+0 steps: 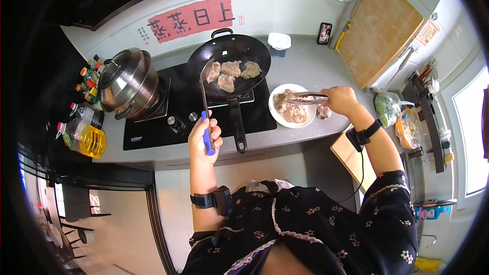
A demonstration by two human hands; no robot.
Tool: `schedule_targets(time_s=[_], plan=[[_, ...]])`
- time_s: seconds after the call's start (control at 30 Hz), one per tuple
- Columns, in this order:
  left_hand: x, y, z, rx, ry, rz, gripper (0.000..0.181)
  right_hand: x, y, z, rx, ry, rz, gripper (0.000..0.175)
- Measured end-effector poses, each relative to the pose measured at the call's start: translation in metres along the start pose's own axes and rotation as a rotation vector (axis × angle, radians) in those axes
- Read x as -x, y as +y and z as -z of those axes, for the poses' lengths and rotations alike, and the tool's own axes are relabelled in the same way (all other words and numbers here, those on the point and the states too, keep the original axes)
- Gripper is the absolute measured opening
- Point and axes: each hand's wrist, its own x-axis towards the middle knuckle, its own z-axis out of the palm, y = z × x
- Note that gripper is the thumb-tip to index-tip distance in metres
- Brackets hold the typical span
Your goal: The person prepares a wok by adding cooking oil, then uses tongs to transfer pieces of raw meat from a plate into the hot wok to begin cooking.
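Observation:
My left hand [204, 137] is closed around the blue handle of a metal spatula [205, 95], whose blade rests in the black wok [252, 47] beside the leftmost piece of meat. Several pale meat pieces [230, 68] lie apart in the wok. My right hand [341, 101] grips metal tongs [307, 98]; their tips are at a piece of meat over a white plate [272, 109] that holds a heap of pale meat [295, 112]. Whether the tips are closed on that piece, I cannot tell. One more meat piece [324, 112] lies on the counter just right of the plate.
The wok's long handle [238, 130] points towards me over the black cooktop [153, 137]. A steel steamer pot [130, 80] and oil bottle [91, 139] stand left. Behind the plate are a white-lidded container [279, 42] and phone [324, 33]. A cutting board [378, 30] leans at right.

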Motion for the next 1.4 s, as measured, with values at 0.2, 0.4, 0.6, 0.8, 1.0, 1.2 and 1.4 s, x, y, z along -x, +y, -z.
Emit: schedule_targets(time_s=[0.2,0.4,0.6,0.8,1.0,1.2,1.4], plan=[[-0.004,0.0,0.0,-0.005,-0.018,-0.036,0.023,0.007,0.018,0.016,0.014,0.017,-0.131,0.035],[-0.007,0.0,0.002,0.013,-0.03,-0.024,0.024,0.009,0.023,0.026,0.034,0.059,-0.183,0.033],[-0.005,0.001,0.008,0.037,0.003,-0.015,0.023,-0.016,0.01,0.084,0.015,0.211,-0.235,0.036],[-0.007,-0.005,0.007,0.001,0.025,-0.01,0.03,-0.12,-0.05,0.085,-0.242,0.098,-0.287,0.044],[0.007,-0.001,0.01,-0.042,0.064,0.0,0.03,-0.205,-0.126,0.062,-0.462,-0.238,-0.291,0.043],[0.005,0.001,0.009,-0.061,0.036,-0.007,0.032,-0.177,-0.081,0.072,-0.384,-0.044,-0.23,0.046],[0.016,0.001,-0.004,-0.075,0.038,-0.076,0.032,-0.034,0.0,0.059,-0.075,0.061,-0.22,0.042]])
